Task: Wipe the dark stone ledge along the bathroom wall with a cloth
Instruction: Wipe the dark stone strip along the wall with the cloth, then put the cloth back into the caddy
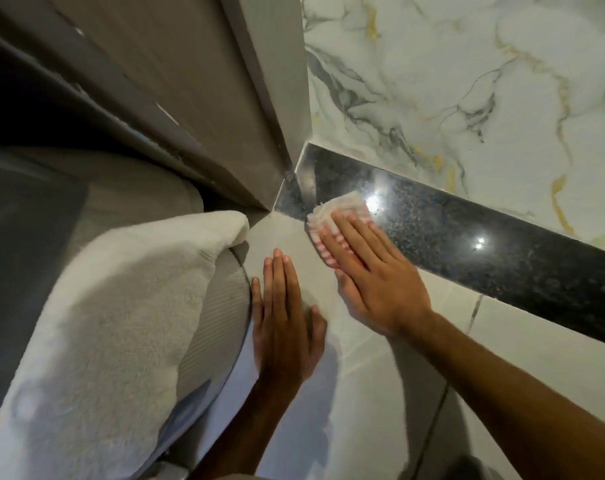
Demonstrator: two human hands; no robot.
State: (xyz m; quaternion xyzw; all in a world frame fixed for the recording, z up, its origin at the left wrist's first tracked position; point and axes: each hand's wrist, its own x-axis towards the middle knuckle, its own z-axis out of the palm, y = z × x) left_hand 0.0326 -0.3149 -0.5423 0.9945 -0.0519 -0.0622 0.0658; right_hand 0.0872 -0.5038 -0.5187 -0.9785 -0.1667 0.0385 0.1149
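Note:
A glossy dark speckled stone ledge (474, 244) runs from the corner by the door frame toward the lower right, under the marble wall. A small white cloth with pink stripes (342, 209) lies on the ledge's left end. My right hand (373, 275) presses flat on the cloth, fingers together, pointing toward the corner. My left hand (283, 317) rests flat with straight fingers on the pale tiled wall below the ledge, holding nothing.
A white-and-grey marble wall (467, 81) rises behind the ledge. A grey door frame (259, 98) meets the ledge at the corner. A thick white towel (121, 306) hangs over a curved ribbed fixture (221, 306) at the left.

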